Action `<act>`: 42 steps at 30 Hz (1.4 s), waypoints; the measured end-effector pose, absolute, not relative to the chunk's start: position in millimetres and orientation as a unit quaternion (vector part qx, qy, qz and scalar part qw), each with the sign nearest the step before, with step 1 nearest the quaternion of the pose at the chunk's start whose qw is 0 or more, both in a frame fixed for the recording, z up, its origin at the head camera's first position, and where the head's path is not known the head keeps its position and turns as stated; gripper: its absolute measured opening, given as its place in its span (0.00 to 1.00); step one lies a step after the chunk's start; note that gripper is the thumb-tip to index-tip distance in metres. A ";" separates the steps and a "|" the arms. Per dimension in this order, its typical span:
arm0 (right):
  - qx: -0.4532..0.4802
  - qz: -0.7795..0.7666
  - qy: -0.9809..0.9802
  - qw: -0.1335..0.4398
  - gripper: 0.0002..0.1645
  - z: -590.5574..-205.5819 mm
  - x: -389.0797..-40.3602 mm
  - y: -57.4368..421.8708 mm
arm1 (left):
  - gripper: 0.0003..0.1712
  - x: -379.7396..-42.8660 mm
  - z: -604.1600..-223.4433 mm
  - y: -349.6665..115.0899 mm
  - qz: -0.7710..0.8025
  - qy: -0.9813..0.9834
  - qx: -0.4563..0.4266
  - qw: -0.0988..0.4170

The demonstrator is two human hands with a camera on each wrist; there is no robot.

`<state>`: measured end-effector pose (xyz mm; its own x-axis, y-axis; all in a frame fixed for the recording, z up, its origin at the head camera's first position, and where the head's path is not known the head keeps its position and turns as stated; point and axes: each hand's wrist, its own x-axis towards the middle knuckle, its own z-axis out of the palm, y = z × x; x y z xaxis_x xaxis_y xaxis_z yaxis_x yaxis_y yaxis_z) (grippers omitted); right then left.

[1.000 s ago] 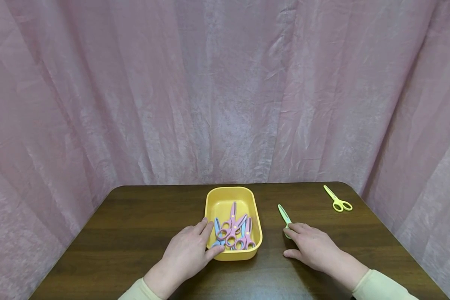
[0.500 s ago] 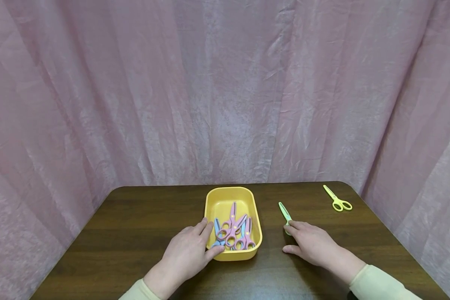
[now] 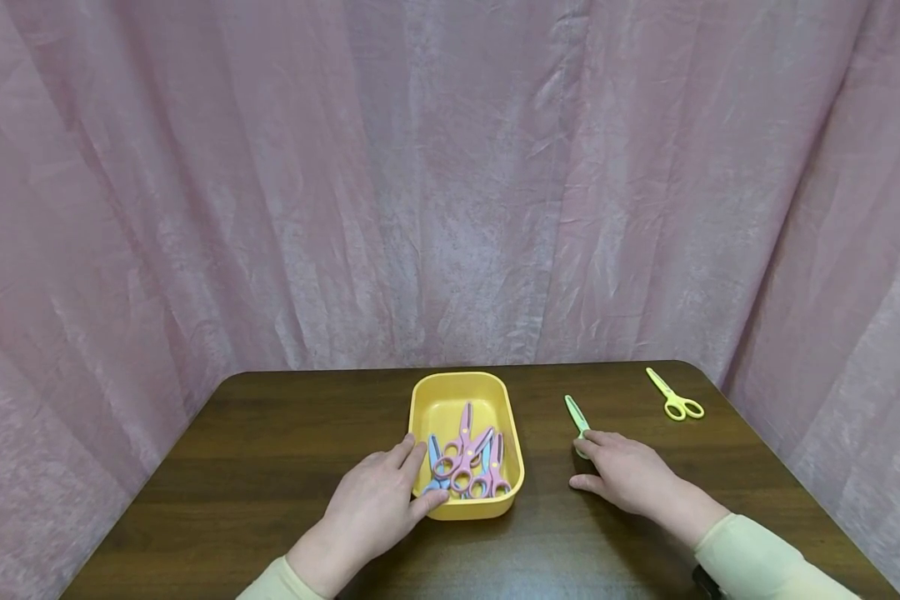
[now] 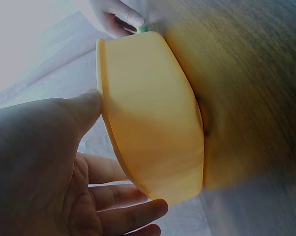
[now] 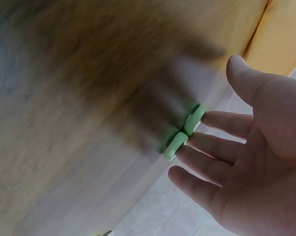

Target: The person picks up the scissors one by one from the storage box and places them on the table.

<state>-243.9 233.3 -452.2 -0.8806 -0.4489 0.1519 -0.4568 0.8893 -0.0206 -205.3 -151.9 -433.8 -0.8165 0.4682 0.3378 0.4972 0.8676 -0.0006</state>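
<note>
In the head view a yellow plastic box [image 3: 462,510] stands at the table's middle, holding several pink scissors [image 3: 467,454] and light blue scissors [image 3: 435,454]. My left hand [image 3: 378,504] rests against its near left corner, thumb at the front rim and fingers along the left side; the left wrist view shows those fingers fairly straight. Right of the box lies a pair of green scissors [image 3: 577,414], blades pointing away from me. The extended fingertips of my right hand [image 3: 630,475] touch its handle loops [image 5: 176,145], partly covering them in the head view.
A pair of yellow scissors [image 3: 675,398] lies at the far right of the dark brown wooden table [image 3: 285,442]. Pink curtains [image 3: 450,183] hang behind the table and down both sides.
The green scissors have slid a little away from me and to the right, with my right hand moving along. The left hand and the box have stayed in place.
</note>
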 end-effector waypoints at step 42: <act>0.180 0.024 -0.982 0.057 0.37 -450.9 -285.7 277.5 | 0.43 -205.9 -433.3 -151.6 -0.047 -0.951 -0.256 0.165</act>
